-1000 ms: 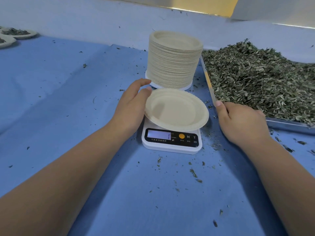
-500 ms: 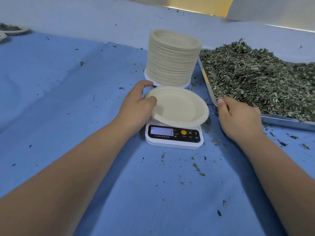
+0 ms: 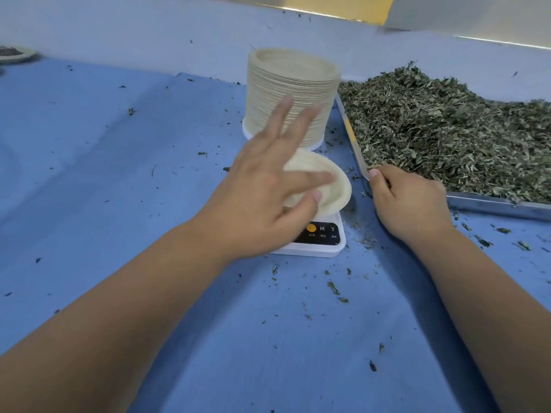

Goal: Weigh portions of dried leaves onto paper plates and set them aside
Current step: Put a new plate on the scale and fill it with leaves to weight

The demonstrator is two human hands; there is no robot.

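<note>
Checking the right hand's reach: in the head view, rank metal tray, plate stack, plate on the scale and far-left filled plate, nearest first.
1. metal tray, right; the right hand holds its near corner.
2. plate on the scale, just left.
3. plate stack, behind and left.
4. filled plate, far left edge.

Two bare forearms and two bare hands, seen from above.
Left forearm (image 3: 119,323) and right forearm (image 3: 492,308) uncovered all the way to the picture's lower edge, skin smooth and plain. Left hand (image 3: 268,192) smeared by blur, fingertips soft-edged, one short nail just made out on the thumb. Right hand (image 3: 408,201) sharp, with rounded knuckles and a short, trimmed thumbnail (image 3: 373,173).
</note>
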